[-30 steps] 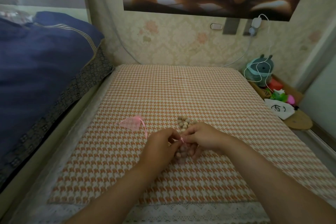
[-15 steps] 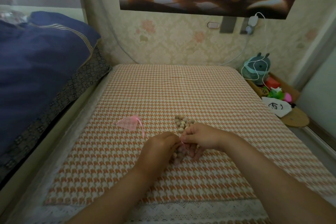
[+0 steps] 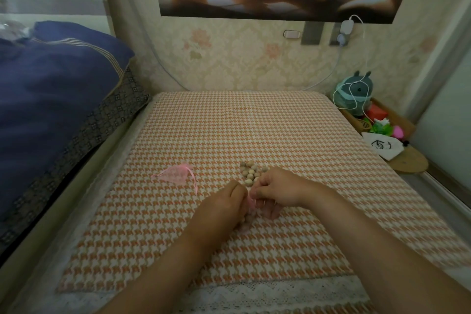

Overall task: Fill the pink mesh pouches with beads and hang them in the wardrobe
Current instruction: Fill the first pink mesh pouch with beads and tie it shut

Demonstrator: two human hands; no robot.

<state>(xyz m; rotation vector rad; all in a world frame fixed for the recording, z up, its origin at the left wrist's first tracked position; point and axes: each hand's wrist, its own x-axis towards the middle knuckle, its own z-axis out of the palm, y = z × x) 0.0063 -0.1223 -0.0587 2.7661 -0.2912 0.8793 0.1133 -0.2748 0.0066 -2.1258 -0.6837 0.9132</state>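
A pink mesh pouch (image 3: 250,208) holding beads sits between my two hands on the orange houndstooth cloth (image 3: 254,135); most of it is hidden by my fingers. My left hand (image 3: 224,208) and my right hand (image 3: 277,190) both pinch its pink drawstring at the top. A small heap of loose tan beads (image 3: 250,173) lies just beyond my hands. A second pink mesh pouch (image 3: 175,173) lies flat to the left, its ribbon trailing toward me.
A dark blue quilt (image 3: 51,89) lies piled on the left. At the right edge a low shelf carries a teal plush toy (image 3: 355,92), a white drawstring bag (image 3: 382,146) and small colourful items. A charger cable (image 3: 362,58) hangs from the wall.
My hands have stayed at the pouch, working the drawstring with small finger movements. The view has shifted slightly. The loose beads and the other pouch have not moved.
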